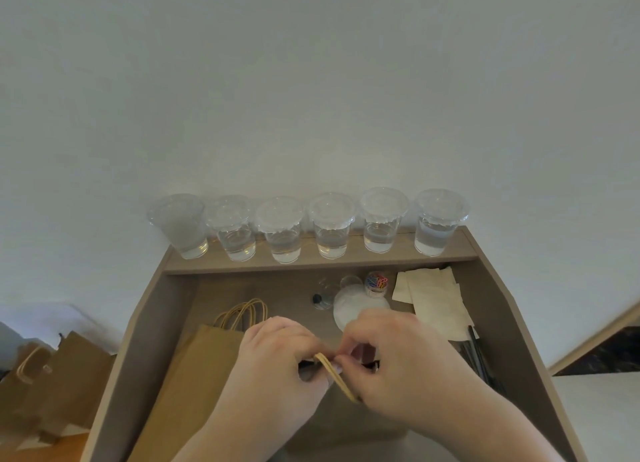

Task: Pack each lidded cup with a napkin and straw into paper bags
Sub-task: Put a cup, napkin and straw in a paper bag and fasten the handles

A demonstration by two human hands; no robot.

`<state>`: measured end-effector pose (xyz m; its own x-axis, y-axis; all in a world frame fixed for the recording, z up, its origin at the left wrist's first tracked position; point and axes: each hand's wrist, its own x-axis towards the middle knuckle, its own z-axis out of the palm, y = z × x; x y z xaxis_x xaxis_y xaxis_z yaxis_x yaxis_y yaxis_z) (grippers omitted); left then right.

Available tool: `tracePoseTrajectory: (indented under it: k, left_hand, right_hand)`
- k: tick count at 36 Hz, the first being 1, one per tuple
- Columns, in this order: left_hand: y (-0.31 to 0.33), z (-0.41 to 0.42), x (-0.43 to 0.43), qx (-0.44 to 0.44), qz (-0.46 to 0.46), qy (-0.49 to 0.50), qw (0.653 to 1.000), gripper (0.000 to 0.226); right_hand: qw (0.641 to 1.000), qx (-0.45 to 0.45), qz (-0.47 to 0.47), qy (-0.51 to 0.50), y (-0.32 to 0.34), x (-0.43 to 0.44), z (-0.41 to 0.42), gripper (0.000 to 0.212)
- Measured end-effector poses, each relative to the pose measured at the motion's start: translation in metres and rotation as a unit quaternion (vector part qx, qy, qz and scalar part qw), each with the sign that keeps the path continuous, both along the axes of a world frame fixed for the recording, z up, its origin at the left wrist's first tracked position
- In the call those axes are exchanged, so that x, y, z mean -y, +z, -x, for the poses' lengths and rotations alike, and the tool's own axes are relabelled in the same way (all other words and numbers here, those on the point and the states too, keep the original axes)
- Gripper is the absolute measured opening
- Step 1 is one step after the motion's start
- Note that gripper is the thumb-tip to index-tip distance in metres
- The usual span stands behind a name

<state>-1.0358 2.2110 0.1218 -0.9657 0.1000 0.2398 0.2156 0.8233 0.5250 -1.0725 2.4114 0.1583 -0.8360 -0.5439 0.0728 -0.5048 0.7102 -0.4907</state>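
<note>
Six clear lidded cups (pixel 331 226), each partly filled with clear liquid, stand in a row on the raised back ledge (pixel 464 250) of the counter (pixel 277 288). Lower down, the left hand (pixel 277 354) and right hand (pixel 391 357) meet at the centre, their fingers curled and pinching a tan paper handle (pixel 337 378) between them. A flat paper bag (pixel 194 375) lies just left of the hands. Napkins (pixel 433 298) and black straws (pixel 479 354) lie at the right. A jar of coloured paper clips (pixel 376 283) stands beside spare lids (pixel 353 309). More brown bags (pixel 52 375) rest off the counter at far left.
</note>
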Motion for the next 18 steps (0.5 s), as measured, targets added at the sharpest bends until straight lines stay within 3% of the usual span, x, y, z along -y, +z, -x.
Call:
tracePoseTrajectory:
  k: [13,18]
  left_hand:
    - [0.0028,0.001,-0.0004,0.03,0.041,-0.016,0.999,0.045]
    - [0.0047,0.0008,0.0038,0.025,0.056,-0.03,0.998,0.03]
  right_hand:
    - [0.999,-0.003,-0.046,0.0,-0.0007,0.0071,0.0014,0.016]
    - [0.997,-0.01,-0.079,-0.003,-0.002,0.0084,0.0062,0.021]
